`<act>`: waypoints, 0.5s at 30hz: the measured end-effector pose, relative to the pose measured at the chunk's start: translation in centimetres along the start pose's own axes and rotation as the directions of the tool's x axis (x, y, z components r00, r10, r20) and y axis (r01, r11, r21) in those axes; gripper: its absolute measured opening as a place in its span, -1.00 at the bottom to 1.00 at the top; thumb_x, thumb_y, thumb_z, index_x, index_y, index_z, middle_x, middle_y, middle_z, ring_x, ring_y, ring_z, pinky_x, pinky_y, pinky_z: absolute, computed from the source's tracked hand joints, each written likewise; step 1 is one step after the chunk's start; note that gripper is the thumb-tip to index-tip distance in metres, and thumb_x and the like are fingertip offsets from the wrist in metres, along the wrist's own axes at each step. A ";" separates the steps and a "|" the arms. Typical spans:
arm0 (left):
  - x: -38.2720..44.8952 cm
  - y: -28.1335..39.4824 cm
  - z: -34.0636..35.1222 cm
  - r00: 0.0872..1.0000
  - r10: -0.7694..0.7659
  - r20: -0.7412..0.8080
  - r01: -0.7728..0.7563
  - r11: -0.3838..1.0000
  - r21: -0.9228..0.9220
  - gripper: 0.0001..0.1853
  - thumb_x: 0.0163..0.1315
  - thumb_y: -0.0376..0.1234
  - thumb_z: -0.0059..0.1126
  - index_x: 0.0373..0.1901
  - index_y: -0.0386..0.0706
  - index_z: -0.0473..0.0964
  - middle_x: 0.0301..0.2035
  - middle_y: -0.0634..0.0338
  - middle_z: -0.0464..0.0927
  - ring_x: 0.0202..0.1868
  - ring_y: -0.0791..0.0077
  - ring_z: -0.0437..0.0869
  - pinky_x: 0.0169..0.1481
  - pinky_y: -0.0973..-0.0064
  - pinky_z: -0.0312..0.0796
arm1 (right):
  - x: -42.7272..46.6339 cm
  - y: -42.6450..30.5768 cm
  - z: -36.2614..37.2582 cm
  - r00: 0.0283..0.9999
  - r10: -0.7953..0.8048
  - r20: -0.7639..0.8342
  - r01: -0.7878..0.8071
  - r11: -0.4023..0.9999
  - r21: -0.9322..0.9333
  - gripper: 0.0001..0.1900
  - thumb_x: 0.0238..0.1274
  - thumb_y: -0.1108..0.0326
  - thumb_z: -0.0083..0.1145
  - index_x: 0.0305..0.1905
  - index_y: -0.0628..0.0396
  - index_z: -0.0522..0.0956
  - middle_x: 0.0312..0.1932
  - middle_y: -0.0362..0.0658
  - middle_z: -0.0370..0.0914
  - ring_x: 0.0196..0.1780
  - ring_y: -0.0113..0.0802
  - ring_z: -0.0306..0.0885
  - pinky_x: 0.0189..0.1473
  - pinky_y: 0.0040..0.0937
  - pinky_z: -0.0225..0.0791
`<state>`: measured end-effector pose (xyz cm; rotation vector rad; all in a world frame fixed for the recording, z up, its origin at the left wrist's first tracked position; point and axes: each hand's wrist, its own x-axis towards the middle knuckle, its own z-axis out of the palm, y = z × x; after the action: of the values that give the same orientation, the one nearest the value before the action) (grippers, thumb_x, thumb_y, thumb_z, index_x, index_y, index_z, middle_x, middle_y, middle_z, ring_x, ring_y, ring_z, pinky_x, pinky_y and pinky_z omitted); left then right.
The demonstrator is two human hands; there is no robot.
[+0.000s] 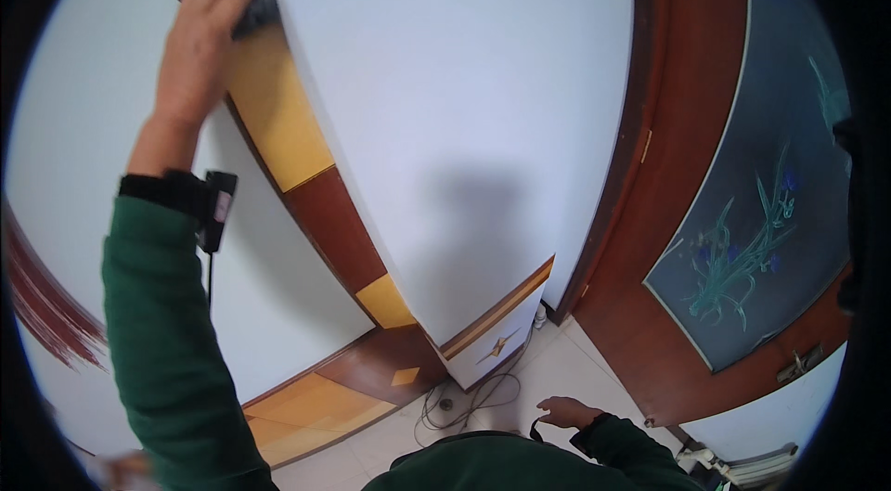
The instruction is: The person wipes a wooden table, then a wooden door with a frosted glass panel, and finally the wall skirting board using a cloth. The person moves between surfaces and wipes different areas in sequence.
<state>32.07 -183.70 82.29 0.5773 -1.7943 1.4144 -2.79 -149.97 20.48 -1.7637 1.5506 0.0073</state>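
Observation:
My left hand is raised at the upper left, pressing a dark cloth with a green patch against a vertical strip of wood trim on the wall corner. Below the cloth, the trim shows a yellow panel, then a red-brown panel and a smaller yellow one. A black band with a small box and a cable sits on my left wrist. Low in the view, my right hand hangs beside my body with loosely bent fingers. A black strap loop shows next to its fingertips.
A white wall face stands ahead, bearing my shadow. On the right is a brown wooden door with flower-patterned dark glass and a handle. Loose cable lies coiled on the tiled floor. White pipes run at the lower right.

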 end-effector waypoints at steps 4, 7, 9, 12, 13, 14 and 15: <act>-6.6 4.7 -0.7 0.990 0.129 0.059 -0.110 0.961 -0.254 -0.67 -0.02 -0.57 0.02 -0.14 -0.26 0.47 -0.02 -0.01 0.46 0.12 -0.01 0.44 0.26 0.20 0.30 | 0.7 -0.3 -0.9 0.998 -0.052 0.036 0.055 0.996 -0.075 -0.54 0.24 0.12 0.09 0.16 0.14 0.46 0.10 0.06 0.48 0.17 0.01 0.41 0.18 -0.17 0.30; -13.0 9.3 -1.4 0.944 0.256 0.206 -0.137 0.876 -0.462 -0.70 -0.05 -0.48 0.06 -0.20 -0.23 0.47 -0.06 0.02 0.45 0.10 0.04 0.44 0.25 0.19 0.31 | 1.8 -0.8 -1.4 0.999 -0.054 0.001 0.054 0.997 -0.046 -0.54 0.23 0.12 0.09 0.15 0.15 0.46 0.09 0.06 0.49 0.16 0.01 0.41 0.17 -0.16 0.30; -16.8 12.3 -1.9 0.892 0.369 0.261 -0.182 0.823 -0.538 -0.72 -0.05 -0.45 0.06 -0.22 -0.20 0.48 -0.07 0.04 0.46 0.09 0.07 0.43 0.24 0.21 0.32 | 2.5 -1.1 -1.3 0.998 -0.070 -0.002 0.070 0.997 -0.045 -0.54 0.22 0.12 0.09 0.15 0.16 0.46 0.09 0.05 0.49 0.16 0.00 0.41 0.17 -0.16 0.30; -19.4 14.8 -2.4 0.780 0.525 0.340 -0.219 0.739 -0.638 -0.75 -0.05 -0.42 0.07 -0.26 -0.20 0.49 -0.10 0.08 0.47 0.09 0.11 0.43 0.22 0.23 0.34 | 3.1 -1.3 -0.9 0.996 -0.088 0.015 0.089 0.995 -0.052 -0.54 0.22 0.13 0.09 0.14 0.16 0.46 0.09 0.05 0.49 0.17 0.00 0.41 0.17 -0.17 0.30; -19.3 14.8 -2.4 0.784 0.533 0.317 -0.240 0.732 -0.638 -0.76 -0.05 -0.42 0.07 -0.27 -0.20 0.49 -0.11 0.08 0.47 0.09 0.12 0.43 0.22 0.24 0.35 | 3.1 -1.4 -0.8 0.995 -0.093 0.033 0.095 0.993 -0.070 -0.54 0.22 0.13 0.09 0.14 0.16 0.46 0.09 0.05 0.49 0.17 0.00 0.41 0.17 -0.17 0.30; -18.8 14.6 -2.5 0.788 0.542 0.293 -0.261 0.724 -0.639 -0.77 -0.05 -0.42 0.07 -0.29 -0.20 0.49 -0.12 0.09 0.47 0.09 0.12 0.43 0.21 0.24 0.35 | 3.1 -1.3 -0.7 0.995 -0.093 0.024 0.094 0.994 -0.056 -0.53 0.21 0.12 0.09 0.14 0.16 0.47 0.09 0.05 0.49 0.17 0.00 0.41 0.18 -0.18 0.29; -17.8 13.8 -2.4 0.775 0.540 0.328 -0.275 0.756 -0.594 -0.78 -0.06 -0.42 0.07 -0.31 -0.19 0.49 -0.13 0.09 0.48 0.07 0.13 0.44 0.21 0.25 0.35 | 3.0 -1.2 -0.6 0.995 -0.094 0.024 0.095 0.994 -0.057 -0.53 0.21 0.12 0.09 0.15 0.16 0.47 0.10 0.06 0.49 0.17 0.00 0.41 0.18 -0.18 0.29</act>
<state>33.30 -179.38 60.14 0.2401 -2.7377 1.0118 -1.29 -152.91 20.10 -1.8750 1.4634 0.0251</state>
